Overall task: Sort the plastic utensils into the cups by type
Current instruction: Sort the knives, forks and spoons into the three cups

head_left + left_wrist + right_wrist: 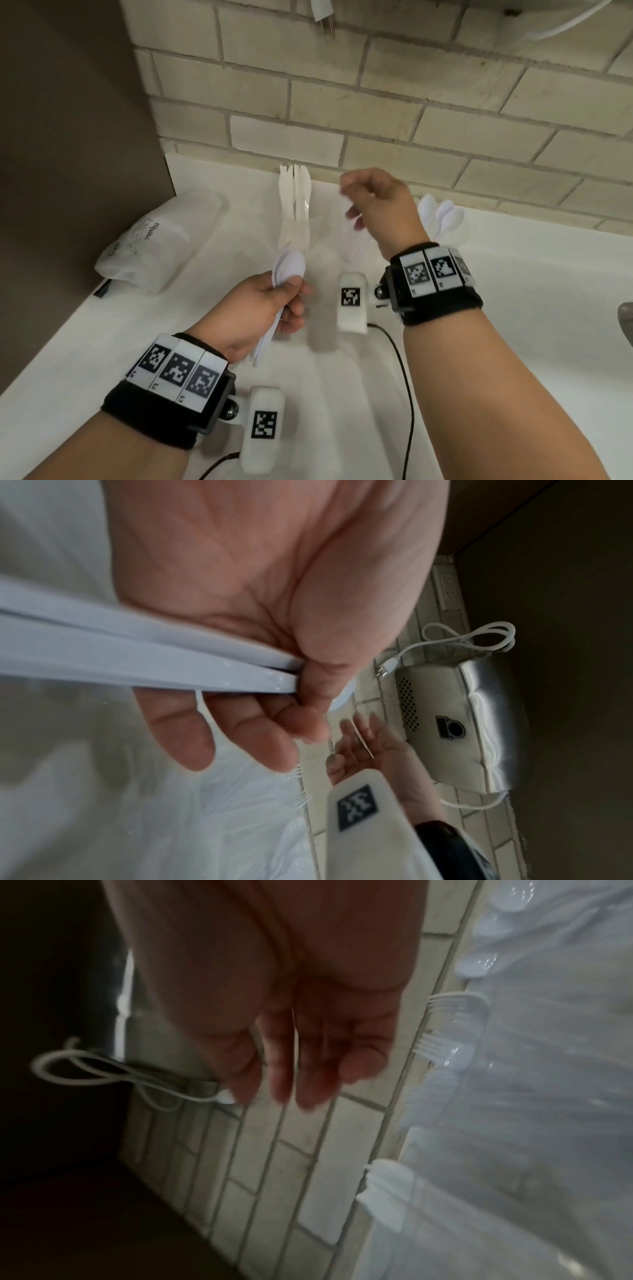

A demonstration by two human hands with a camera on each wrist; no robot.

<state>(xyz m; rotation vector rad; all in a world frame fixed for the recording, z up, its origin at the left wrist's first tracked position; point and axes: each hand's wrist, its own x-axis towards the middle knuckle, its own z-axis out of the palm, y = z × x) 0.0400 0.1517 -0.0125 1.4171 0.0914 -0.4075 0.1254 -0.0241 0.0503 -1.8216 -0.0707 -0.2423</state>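
Observation:
My left hand (291, 294) grips a bundle of white plastic spoons (288, 269) by their handles (147, 653), bowls pointing up, above the white counter (513, 325). My right hand (358, 210) hovers, blurred, over the middle clear cup, with relaxed, empty fingers (308, 1074). Three clear cups stand along the brick wall. The left cup holds knives (295, 195), and the right cup holds spoons (442, 212). The middle cup is mostly hidden behind my right hand; its forks (441, 1047) show in the right wrist view.
A clear plastic bag (150, 246) printed with a warning lies at the counter's left, beside a brown side panel (68, 171). A black cable (406, 370) trails over the counter. A metal edge (627, 322) shows at the far right. A hand dryer (455, 723) hangs on the wall.

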